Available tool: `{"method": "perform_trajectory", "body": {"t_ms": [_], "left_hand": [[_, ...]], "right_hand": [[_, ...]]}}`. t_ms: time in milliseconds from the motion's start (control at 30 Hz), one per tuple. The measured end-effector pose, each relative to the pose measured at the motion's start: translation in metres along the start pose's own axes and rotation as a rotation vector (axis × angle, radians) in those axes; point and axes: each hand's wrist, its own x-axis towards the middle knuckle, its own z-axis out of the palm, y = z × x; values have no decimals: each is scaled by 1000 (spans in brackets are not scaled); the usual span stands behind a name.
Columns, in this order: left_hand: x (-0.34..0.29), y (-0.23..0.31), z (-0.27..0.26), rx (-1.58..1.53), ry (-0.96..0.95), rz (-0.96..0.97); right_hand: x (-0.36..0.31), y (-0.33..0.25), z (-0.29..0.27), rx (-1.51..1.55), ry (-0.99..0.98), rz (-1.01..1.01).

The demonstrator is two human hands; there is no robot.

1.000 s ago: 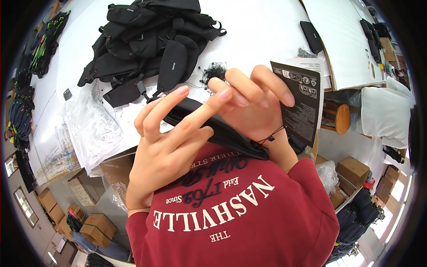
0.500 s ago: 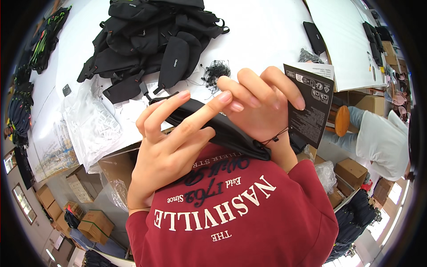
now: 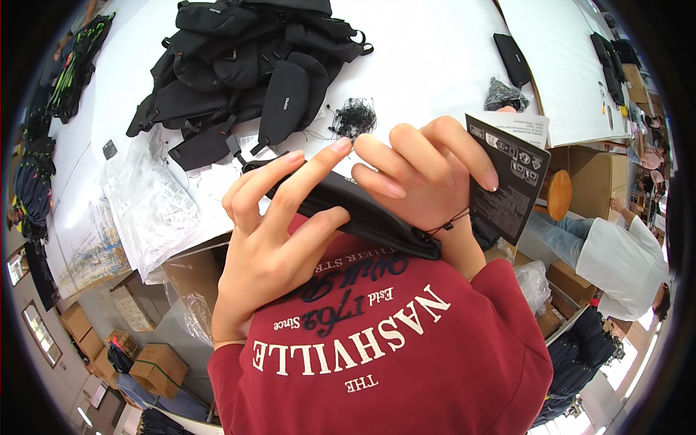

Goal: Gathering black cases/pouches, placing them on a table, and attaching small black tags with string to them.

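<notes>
A slim black pouch (image 3: pixel 366 210) lies slantwise in front of my red shirt, behind both hands. My left hand (image 3: pixel 272 235) is over its left part, thumb, index and middle fingers stretched apart; whether they press on the pouch I cannot tell. My right hand (image 3: pixel 428 177) has its fingers curled beside the pouch's right part. Its rightmost finger hooks over the edge of a black printed hang tag (image 3: pixel 507 177), with a pale slip (image 3: pixel 533 127) behind it. A thin black cord (image 3: pixel 453 220) runs between tag and pouch.
Beyond my hands, black bags (image 3: pixel 239 72) are heaped on the white table (image 3: pixel 428 43). A tangle of black cords (image 3: pixel 354 117) and a clear plastic bag (image 3: pixel 148 203) lie nearer. Another black pouch (image 3: pixel 512 60) rests at the right. A person in white (image 3: pixel 623 261) is beyond, near cartons (image 3: pixel 573 283).
My left index finger has drawn up and left, away from my right hand. My right fingers have dipped slightly, and the tag has shifted a little right and down. The person at right has moved.
</notes>
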Motion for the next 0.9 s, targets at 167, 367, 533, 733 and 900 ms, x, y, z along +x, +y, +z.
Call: {"method": "perform_trajectory", "body": {"t_ms": [167, 367, 533, 733, 900], "left_hand": [[-1, -1, 0, 2, 4, 11], [-4, 0, 2, -5, 18, 8], [-4, -1, 2, -13, 54, 72], [-3, -2, 3, 53, 55, 105], [-3, -3, -1, 75, 42, 148]], "right_hand": [[0, -4, -1, -26, -53, 39], [-1, 1, -5, 20, -69, -1], [-7, -2, -6, -76, 15, 40], [-5, -4, -5, -97, -4, 56], [-4, 0, -11, -9, 25, -19]]}}
